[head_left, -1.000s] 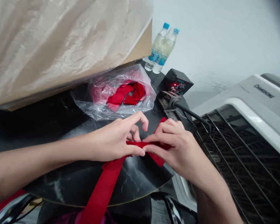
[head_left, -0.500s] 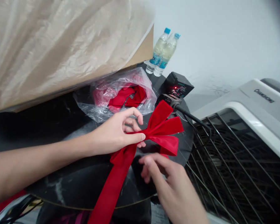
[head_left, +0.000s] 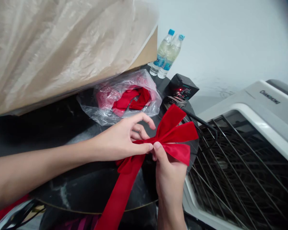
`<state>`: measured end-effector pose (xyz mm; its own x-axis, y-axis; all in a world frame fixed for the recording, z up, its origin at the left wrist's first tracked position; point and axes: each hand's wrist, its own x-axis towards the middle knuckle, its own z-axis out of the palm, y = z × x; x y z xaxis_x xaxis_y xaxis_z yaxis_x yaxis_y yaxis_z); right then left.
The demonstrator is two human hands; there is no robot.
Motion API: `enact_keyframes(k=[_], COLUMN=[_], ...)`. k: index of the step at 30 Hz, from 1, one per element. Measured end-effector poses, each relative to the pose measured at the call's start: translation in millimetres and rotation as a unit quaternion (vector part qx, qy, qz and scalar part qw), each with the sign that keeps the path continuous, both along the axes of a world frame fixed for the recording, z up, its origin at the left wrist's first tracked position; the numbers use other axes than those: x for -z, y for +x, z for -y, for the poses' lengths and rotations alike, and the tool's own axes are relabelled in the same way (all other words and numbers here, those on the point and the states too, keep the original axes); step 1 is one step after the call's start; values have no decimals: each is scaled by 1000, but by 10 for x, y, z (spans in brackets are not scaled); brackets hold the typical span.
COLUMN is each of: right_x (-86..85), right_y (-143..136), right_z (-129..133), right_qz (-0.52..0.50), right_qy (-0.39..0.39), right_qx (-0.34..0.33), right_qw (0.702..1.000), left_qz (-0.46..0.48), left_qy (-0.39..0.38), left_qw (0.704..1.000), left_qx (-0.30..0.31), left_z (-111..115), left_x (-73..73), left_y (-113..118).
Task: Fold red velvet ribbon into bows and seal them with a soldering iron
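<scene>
A red velvet ribbon bow (head_left: 175, 127) is held above the round black table, its loops fanned out to the right. My left hand (head_left: 132, 137) pinches the gathered middle between thumb and fingers. Close beside it, my right hand (head_left: 169, 169) has its thumb on the same middle, with its fingers hidden behind the loops. From the bow a long red tail (head_left: 121, 191) runs down over the table's front edge and out of view. Behind my left hand lies a clear plastic bag (head_left: 96, 111) with red ribbon pieces (head_left: 129, 100) inside.
The black marbled table (head_left: 64, 191) carries a black box with a red light and dial (head_left: 183, 88). A black cable (head_left: 201, 121) runs from beside it. Two bottles (head_left: 165, 56) stand at the back. A plastic-covered carton (head_left: 74, 48) rises behind; a white CHANGHONG heater (head_left: 242, 153) stands right.
My right hand has moved up from below the bow and taken hold of its middle beside my left thumb. The bow and left hand have shifted slightly right.
</scene>
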<state>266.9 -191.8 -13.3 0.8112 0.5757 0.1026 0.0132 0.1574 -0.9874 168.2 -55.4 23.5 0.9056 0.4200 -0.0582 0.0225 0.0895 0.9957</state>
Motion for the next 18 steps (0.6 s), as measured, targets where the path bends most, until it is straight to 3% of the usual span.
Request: enact_keyframes(k=[8,13,18], right_x=[2,21,76], right_y=[92,81,27], right_z=[52,86,56], right_qz=[21,-29,-115], right_qy=[-55,-91,-55], right_qx=[-55,-68,-46], right_qw=[997,993,991], left_qz=[-69,-51,-38], left_qy=[-45,26,84], left_qw=[996,994,990], left_qx=[-21,-89,-109], left_z=[-49,-2,32], left_x=[45,52,27], left_y=[32,47,38])
